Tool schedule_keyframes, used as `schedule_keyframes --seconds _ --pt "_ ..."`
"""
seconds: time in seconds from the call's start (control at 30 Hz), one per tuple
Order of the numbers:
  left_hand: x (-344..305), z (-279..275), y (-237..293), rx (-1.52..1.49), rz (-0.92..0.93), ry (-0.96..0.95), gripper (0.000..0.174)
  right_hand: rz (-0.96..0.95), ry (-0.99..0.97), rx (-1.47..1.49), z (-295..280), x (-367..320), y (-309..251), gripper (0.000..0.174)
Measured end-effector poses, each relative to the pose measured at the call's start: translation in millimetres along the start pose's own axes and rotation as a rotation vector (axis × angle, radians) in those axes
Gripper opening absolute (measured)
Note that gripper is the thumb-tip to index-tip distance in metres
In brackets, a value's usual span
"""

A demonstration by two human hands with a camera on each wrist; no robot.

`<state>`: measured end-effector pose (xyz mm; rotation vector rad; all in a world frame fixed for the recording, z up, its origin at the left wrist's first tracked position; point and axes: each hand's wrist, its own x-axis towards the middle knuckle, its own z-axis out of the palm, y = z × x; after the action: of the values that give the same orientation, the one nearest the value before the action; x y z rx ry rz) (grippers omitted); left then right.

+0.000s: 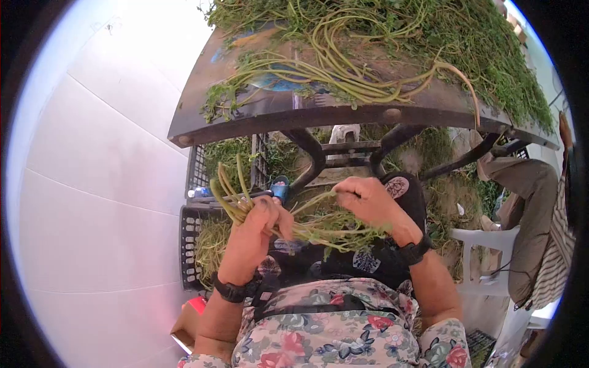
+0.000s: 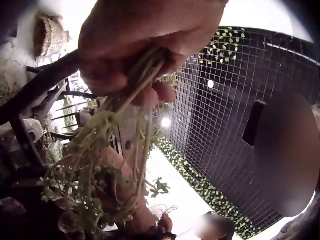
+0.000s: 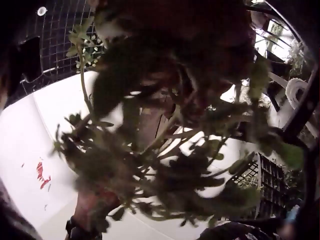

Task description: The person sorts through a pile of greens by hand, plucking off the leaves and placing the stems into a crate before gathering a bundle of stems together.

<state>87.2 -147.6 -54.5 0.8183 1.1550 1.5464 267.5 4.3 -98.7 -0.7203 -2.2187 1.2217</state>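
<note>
A bunch of long green stems [image 1: 230,191] is gripped in the left hand [image 1: 261,222], the thick stem ends sticking up past the thumb and the leafy part trailing right across the lap. In the left wrist view, the fingers of the left hand [image 2: 145,45] curl round the stems [image 2: 135,90], with leaves [image 2: 90,200] hanging below. The right hand [image 1: 368,199] pinches a thin stem [image 1: 316,200] of the same bunch between thumb and finger. Dark leaves [image 3: 180,175] cover much of the right wrist view, partly hiding the right hand [image 3: 175,30].
Ahead stands a table [image 1: 245,122] with long stems [image 1: 362,89] near its front edge and a leafy heap [image 1: 466,49] behind. Black crates [image 1: 187,245] holding greens stand at left below it. A white chair [image 1: 485,239] and a seated person's trousers [image 1: 527,208] are at right.
</note>
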Motion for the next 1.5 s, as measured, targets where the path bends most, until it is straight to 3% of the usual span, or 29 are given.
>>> schedule_keyframes --seconds 0.07,0.17,0.2,0.27,0.37,0.57,0.8,1.0,1.17,1.27,1.37,1.5 --pt "1 0 -1 -0.08 -0.006 0.038 0.042 0.085 0.141 -0.12 -7 -2 7 0.02" --pt "2 -2 6 -0.249 -0.084 0.128 0.038 0.585 0.334 0.766 -36 -7 17 0.019" --pt "2 -4 7 -0.278 -0.076 0.132 0.036 0.547 0.359 0.977 -42 -12 22 0.018" --pt "5 -4 3 -0.334 -0.068 0.128 0.033 0.49 0.381 1.093 -54 -24 16 0.015" --pt "6 -1 3 -0.363 -0.095 0.141 0.03 0.443 0.336 1.185 -62 -39 23 0.011" --pt "7 6 1 -0.273 -0.074 0.18 0.03 0.468 0.226 1.18 -49 -41 -11 0.022" --pt "3 5 -9 -0.06 0.137 0.055 0.032 0.488 -0.001 1.101 -18 -29 -39 0.026" --pt "-3 9 -8 0.251 0.158 0.042 0.033 0.449 0.038 1.09 -13 -28 -31 0.018" --pt "-2 3 -10 0.206 0.183 0.043 0.032 0.498 0.003 0.869 -34 -32 -32 0.016" --pt "0 1 -10 0.192 0.205 0.029 0.03 0.401 -0.057 0.305 -33 -33 -41 0.008" --pt "-2 4 -3 0.258 0.186 0.04 0.028 0.092 0.003 0.094 -16 -39 -19 0.012" --pt "-2 4 -2 0.32 0.192 0.058 0.027 -0.078 -0.097 -0.117 -11 -38 -17 0.017"
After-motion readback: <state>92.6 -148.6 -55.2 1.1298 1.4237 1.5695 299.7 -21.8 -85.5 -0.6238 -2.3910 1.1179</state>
